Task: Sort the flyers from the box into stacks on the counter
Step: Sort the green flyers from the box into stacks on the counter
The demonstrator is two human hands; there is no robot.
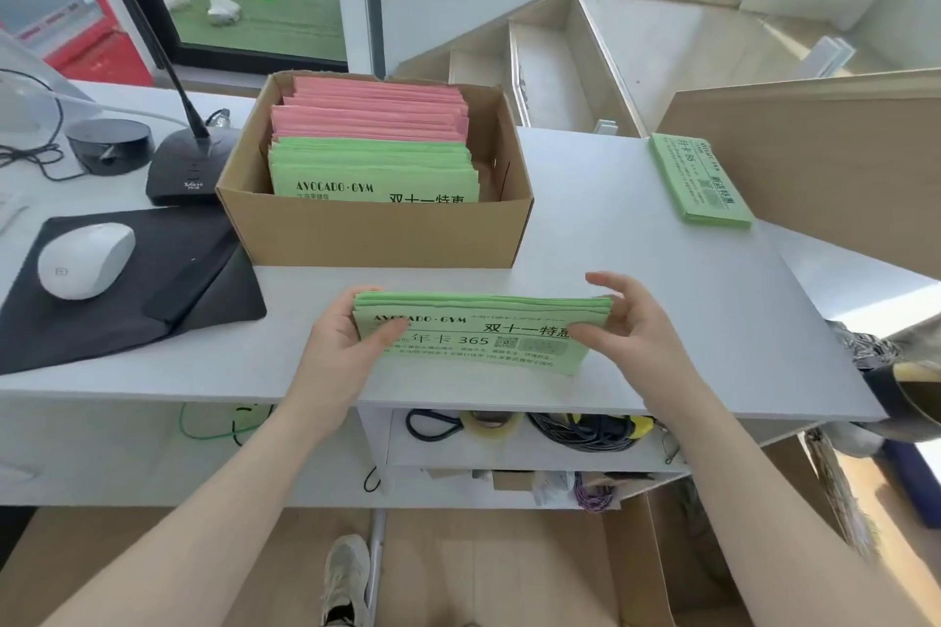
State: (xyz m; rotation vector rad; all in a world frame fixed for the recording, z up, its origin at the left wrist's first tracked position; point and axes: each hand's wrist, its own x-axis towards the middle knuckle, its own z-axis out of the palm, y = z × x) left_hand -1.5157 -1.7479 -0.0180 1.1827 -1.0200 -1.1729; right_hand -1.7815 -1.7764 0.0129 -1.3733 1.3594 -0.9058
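A cardboard box (377,234) stands on the white counter (585,229). Inside it, green flyers (371,168) fill the front and pink flyers (377,110) the back. Near the counter's front edge a bundle of green flyers (483,334) stands tilted on its long edge. My left hand (346,336) grips its left end, thumb on the printed face. My right hand (621,321) holds its right end, thumb in front and fingers loosely spread behind. A separate green stack (700,178) lies flat at the counter's far right.
Left of the box are a black desk microphone (188,168), a round black device (109,145), and a white mouse (84,260) on a black pad (168,285). A brown panel (814,158) rises at the right. Below the counter, a shelf (509,461) holds cables and tape.
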